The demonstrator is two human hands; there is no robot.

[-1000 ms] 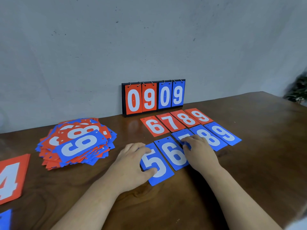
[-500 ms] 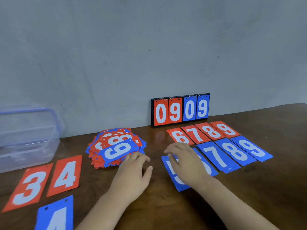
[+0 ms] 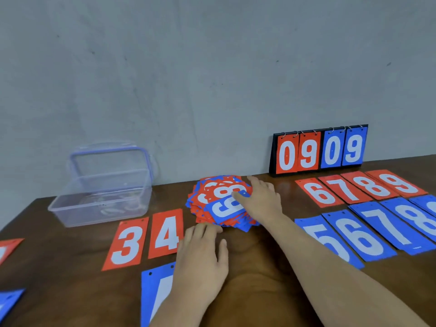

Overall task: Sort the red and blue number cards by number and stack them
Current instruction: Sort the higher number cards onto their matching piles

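Fingers [image 3: 240, 195] of the right hand [image 3: 262, 201] lie straight and spread on top of the loose pile [image 3: 212, 197] of mixed red and blue cards, holding nothing; the forefinger touches the far edge of the blue 9 [image 3: 225, 208] that lies uppermost. Just nearer than it, the left hand [image 3: 203, 251] rests flat and relaxed on the table [image 3: 259, 274], thumb out to the side, its fingertips at the near edge of the pile; whether they touch the cards cannot be told.

Beside the left hand, on its outer side, the red 4 [image 3: 166, 233] and the red 3 [image 3: 128, 243] lie face up next to each other. A blue card [image 3: 153, 291] lies partly under the left wrist, its number hidden. Further out on that side, a red card [image 3: 7, 249] and a blue card [image 3: 9, 300] are cut off by the picture's edge.

Beyond the right forearm, on its outer side, lies a row of blue cards: blue 5 [image 3: 328, 241], blue 6 [image 3: 361, 237], blue 7 [image 3: 391, 227], blue 8 [image 3: 417, 215]. Behind them runs a red row: red 6 [image 3: 318, 193], red 7 [image 3: 345, 188], red 8 [image 3: 371, 185], red 9 [image 3: 398, 182].

Past the red row a flip scoreboard [image 3: 318, 149] reading 0909 stands against the wall [image 3: 212, 79]. Far out past the left hand sits a clear plastic box [image 3: 103, 185].
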